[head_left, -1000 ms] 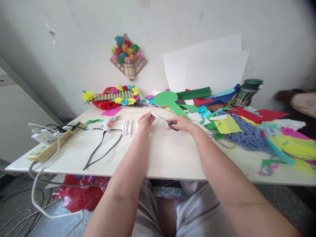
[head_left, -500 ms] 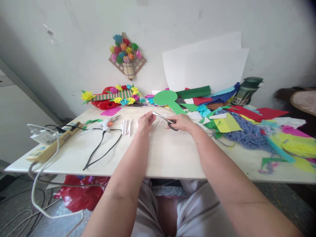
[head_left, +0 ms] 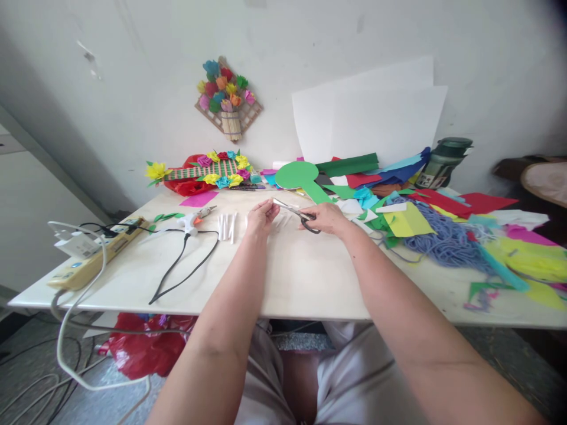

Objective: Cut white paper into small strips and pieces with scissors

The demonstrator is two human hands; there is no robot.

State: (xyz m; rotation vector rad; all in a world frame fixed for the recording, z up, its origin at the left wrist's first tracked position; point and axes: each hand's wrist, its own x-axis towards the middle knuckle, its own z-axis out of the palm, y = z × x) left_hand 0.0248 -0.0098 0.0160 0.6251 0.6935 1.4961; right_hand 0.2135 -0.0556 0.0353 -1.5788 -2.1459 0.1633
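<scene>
My left hand is over the middle of the table, fingers pinched on a small white paper piece; it is too small to see well. Just beside it my right hand is closed around the black handles of the scissors, whose blades point at the left fingertips. Farther, toward the far edge, lies a green paper shape.

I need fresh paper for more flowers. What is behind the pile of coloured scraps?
Large white sheets lean against the wall behind the coloured scraps. Their lower edges are hidden by the pile.
</scene>
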